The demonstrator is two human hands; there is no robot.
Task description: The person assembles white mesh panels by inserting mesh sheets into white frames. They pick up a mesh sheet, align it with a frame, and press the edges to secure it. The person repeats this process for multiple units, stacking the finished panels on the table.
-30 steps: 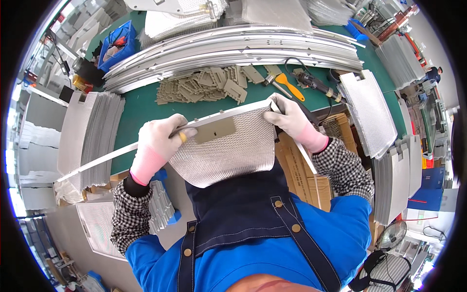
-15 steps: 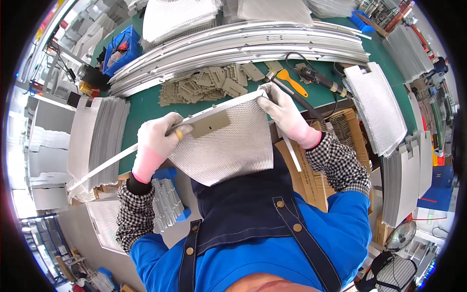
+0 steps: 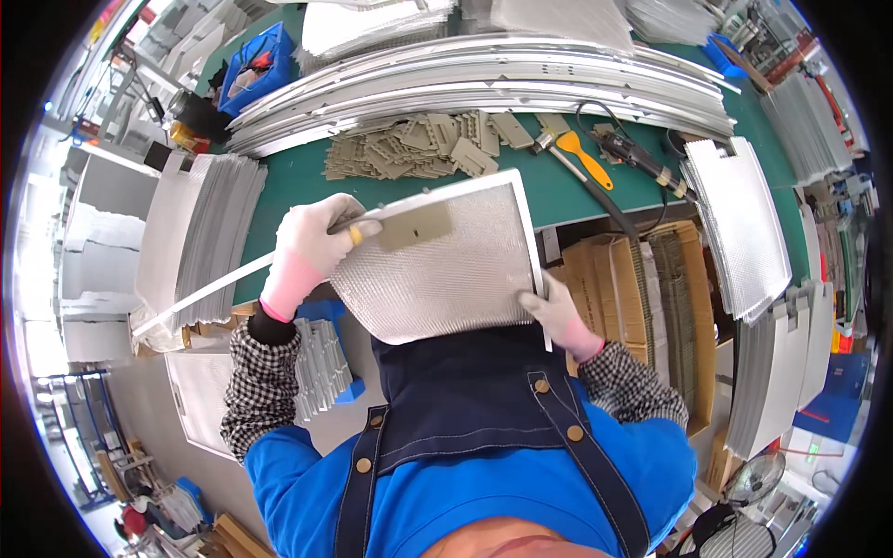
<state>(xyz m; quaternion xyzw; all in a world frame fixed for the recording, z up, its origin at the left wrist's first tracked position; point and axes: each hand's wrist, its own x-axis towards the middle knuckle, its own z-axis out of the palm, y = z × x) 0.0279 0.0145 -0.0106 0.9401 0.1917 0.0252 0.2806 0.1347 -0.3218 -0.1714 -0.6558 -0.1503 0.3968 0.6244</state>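
A silvery metal mesh panel (image 3: pixel 428 288) is held up in front of my apron. A thin white metal strip (image 3: pixel 206 293) runs along its top edge and down its right edge, and its long free end sticks out to the left. Against the mesh, under the top strip, sits a flat beige plate (image 3: pixel 419 226). My gloved left hand (image 3: pixel 316 244) grips the strip and the panel's upper left corner, thumb in front. Low on the right edge, my gloved right hand (image 3: pixel 562 318) is closed round the strip and mesh, its fingers partly hidden behind.
Beyond the panel lie a pile of beige plates (image 3: pixel 395 149), a yellow-handled scraper (image 3: pixel 586 160), a hammer (image 3: pixel 579 172) and a corded power tool (image 3: pixel 637 160). Long metal strips (image 3: pixel 484 88) span the green table (image 3: pixel 298 200). Mesh stacks (image 3: pixel 739 223) and an open cardboard box (image 3: pixel 605 288) flank me.
My right hand has slid from the panel's upper right corner down its right side. The strip's right part, which hung apart from the mesh, now lies along that edge. My left hand keeps its grip.
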